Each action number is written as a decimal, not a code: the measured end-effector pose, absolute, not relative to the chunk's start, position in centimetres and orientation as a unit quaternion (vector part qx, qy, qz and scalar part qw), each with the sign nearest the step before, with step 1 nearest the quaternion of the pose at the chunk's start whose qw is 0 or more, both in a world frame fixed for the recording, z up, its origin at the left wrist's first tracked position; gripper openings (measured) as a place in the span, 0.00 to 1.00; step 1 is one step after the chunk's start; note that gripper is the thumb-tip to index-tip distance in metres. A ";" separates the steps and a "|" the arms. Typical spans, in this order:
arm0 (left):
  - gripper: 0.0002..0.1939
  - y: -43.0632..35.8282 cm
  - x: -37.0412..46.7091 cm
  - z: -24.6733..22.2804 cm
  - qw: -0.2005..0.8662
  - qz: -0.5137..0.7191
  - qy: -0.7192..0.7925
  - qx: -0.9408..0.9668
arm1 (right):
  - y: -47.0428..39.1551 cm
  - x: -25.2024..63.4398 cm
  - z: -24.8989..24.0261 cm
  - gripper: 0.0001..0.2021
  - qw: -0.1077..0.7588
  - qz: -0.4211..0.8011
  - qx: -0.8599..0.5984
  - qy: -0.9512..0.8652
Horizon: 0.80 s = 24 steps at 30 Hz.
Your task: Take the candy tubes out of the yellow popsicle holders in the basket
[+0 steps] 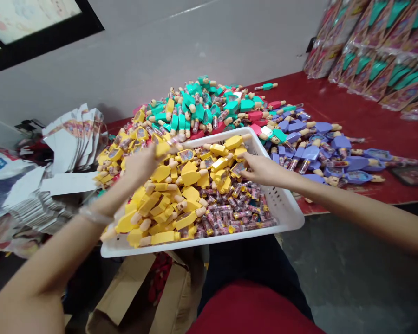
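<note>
The left hand [141, 162] is curled, its fingers closed around a yellow toy [163, 148] with a clear end, over the left part of a white basket [202, 243]. The right hand [259, 168] reaches in over the basket's right side, thumb and forefinger parted, fingertips at the yellow toys there (whether it grips one, I cannot tell). Under and between the hands, a heap of yellow toys [190, 175] fills the left and back of the basket; small clear tubes [226, 211], some with yellow caps, lie loose in the front right part. A clear band [95, 215] circles the left wrist.

Beyond the basket's back rim, green toys [198, 111] are piled high on a red table [292, 90], with some red toys [254, 116] mixed in. More yellow ones spread to the left of that pile, and purple toys [310, 153] to the right.

Further out, white cards [68, 144] stand in a bunch at the left, and wrapped packs [376, 69] line the table's far right. Below the basket is an open cardboard box [128, 287] (something red shows inside).
</note>
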State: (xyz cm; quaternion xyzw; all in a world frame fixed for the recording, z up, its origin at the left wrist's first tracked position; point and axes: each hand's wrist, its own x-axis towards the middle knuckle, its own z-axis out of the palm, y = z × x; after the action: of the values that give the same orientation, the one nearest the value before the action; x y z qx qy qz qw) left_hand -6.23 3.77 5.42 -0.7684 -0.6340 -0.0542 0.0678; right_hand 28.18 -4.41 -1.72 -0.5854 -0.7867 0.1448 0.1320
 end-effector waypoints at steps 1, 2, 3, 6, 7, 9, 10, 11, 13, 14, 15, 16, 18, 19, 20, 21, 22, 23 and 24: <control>0.33 6.2 -7.5 6.9 0.118 -0.059 -0.663 -0.737 | -3.8 28.7 -2.1 0.20 0.097 0.157 -0.599 -0.779; 0.36 8.4 -8.3 8.1 0.171 -0.075 -0.675 -0.714 | -3.3 29.0 -2.6 0.18 0.055 0.172 -0.603 -0.777; 0.41 10.0 -8.5 8.9 0.212 -0.102 -0.685 -0.690 | -2.9 29.2 -3.2 0.16 0.009 0.183 -0.599 -0.780; 0.42 11.5 -4.5 7.9 0.168 -0.137 -0.679 -0.702 | -2.2 29.1 -5.0 0.13 -0.098 0.185 -0.578 -0.789; 0.36 11.0 -2.0 6.5 0.123 -0.121 -0.635 -0.753 | -1.9 28.9 -5.6 0.13 -0.118 0.181 -0.573 -0.791; 0.26 8.9 3.7 2.7 0.003 -0.072 -0.510 -0.857 | -1.4 28.3 -6.6 0.15 -0.143 0.175 -0.562 -0.795; 0.25 7.6 6.4 0.6 -0.044 -0.042 -0.467 -0.882 | -1.2 27.9 -7.0 0.17 -0.151 0.174 -0.554 -0.800; 0.27 6.4 8.9 -1.3 -0.074 -0.018 -0.461 -0.884 | -1.1 27.4 -7.5 0.20 -0.161 0.171 -0.544 -0.805; 0.36 4.3 12.3 -4.6 -0.095 -0.008 -0.481 -0.871 | -1.1 26.5 -8.5 0.25 -0.176 0.164 -0.522 -0.818; 0.37 3.6 13.2 -5.9 -0.096 -0.015 -0.490 -0.866 | -1.3 26.0 -9.0 0.25 -0.180 0.159 -0.513 -0.824; 0.38 3.1 13.6 -6.9 -0.107 -0.034 -0.500 -0.859 | -1.6 25.6 -9.6 0.24 -0.180 0.154 -0.505 -0.830; 0.38 2.7 13.5 -7.7 -0.126 -0.057 -0.506 -0.851 | -1.9 25.3 -10.0 0.22 -0.176 0.147 -0.500 -0.835; 0.38 2.5 12.5 -8.5 -0.176 -0.100 -0.513 -0.834 | -2.5 24.9 -10.6 0.18 -0.155 0.134 -0.495 -0.844; 0.38 2.4 11.7 -8.7 -0.200 -0.116 -0.517 -0.824 | -2.8 24.9 -10.6 0.15 -0.140 0.128 -0.495 -0.848; 0.37 2.5 10.8 -8.7 -0.219 -0.127 -0.524 -0.813 | -3.0 24.9 -10.5 0.13 -0.124 0.122 -0.498 -0.849; 0.36 2.6 9.8 -8.5 -0.226 -0.130 -0.531 -0.806 | -3.1 25.0 -10.2 0.12 -0.107 0.118 -0.504 -0.849; 0.33 2.7 8.8 -8.1 -0.250 -0.145 -0.538 -0.792 | -3.1 25.0 -9.7 0.11 -0.091 0.115 -0.512 -0.846; 0.29 2.8 7.8 -7.5 -0.307 -0.175 -0.542 -0.763 | -3.0 25.0 -9.1 0.12 -0.078 0.111 -0.521 -0.843; 0.26 3.0 6.7 -6.8 -0.387 -0.216 -0.536 -0.719 | -2.8 24.9 -8.3 0.13 -0.059 0.111 -0.531 -0.838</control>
State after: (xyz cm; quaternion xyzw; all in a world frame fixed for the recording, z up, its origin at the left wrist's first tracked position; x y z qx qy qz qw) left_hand 6.73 3.02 -6.79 -0.7189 -0.5358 -0.2158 -0.3866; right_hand 24.95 -2.83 -8.29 -0.5310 -0.8379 0.1113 -0.0591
